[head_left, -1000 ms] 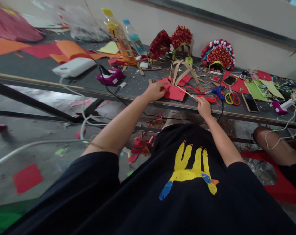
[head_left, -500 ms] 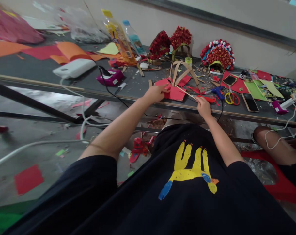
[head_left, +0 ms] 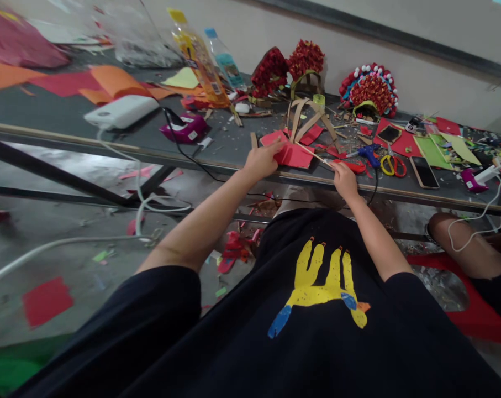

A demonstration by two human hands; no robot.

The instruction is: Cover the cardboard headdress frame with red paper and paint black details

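Note:
A sheet of red paper [head_left: 295, 155] lies near the table's front edge. My left hand [head_left: 263, 159] rests on its left part, fingers stretched out over the paper. My right hand [head_left: 344, 179] is closed on the near end of a thin wooden stick [head_left: 314, 155], whose far end reaches over the paper. Behind the paper stands a frame of bent cardboard strips [head_left: 308, 124]. Just right of the stick are a red-handled tool [head_left: 354, 167], a blue glue gun [head_left: 370, 155] and yellow and red scissors [head_left: 393, 165].
A phone [head_left: 424, 172] lies to the right. Two bottles [head_left: 225, 62] and red decorated pieces [head_left: 369, 91] stand at the back. A white power strip [head_left: 121, 112] and purple block [head_left: 184, 129] sit left. Another person's knee [head_left: 461, 243] shows at right.
The view has shifted slightly. My left hand's fingers have moved a little over the red paper; my right hand stays closed on the stick.

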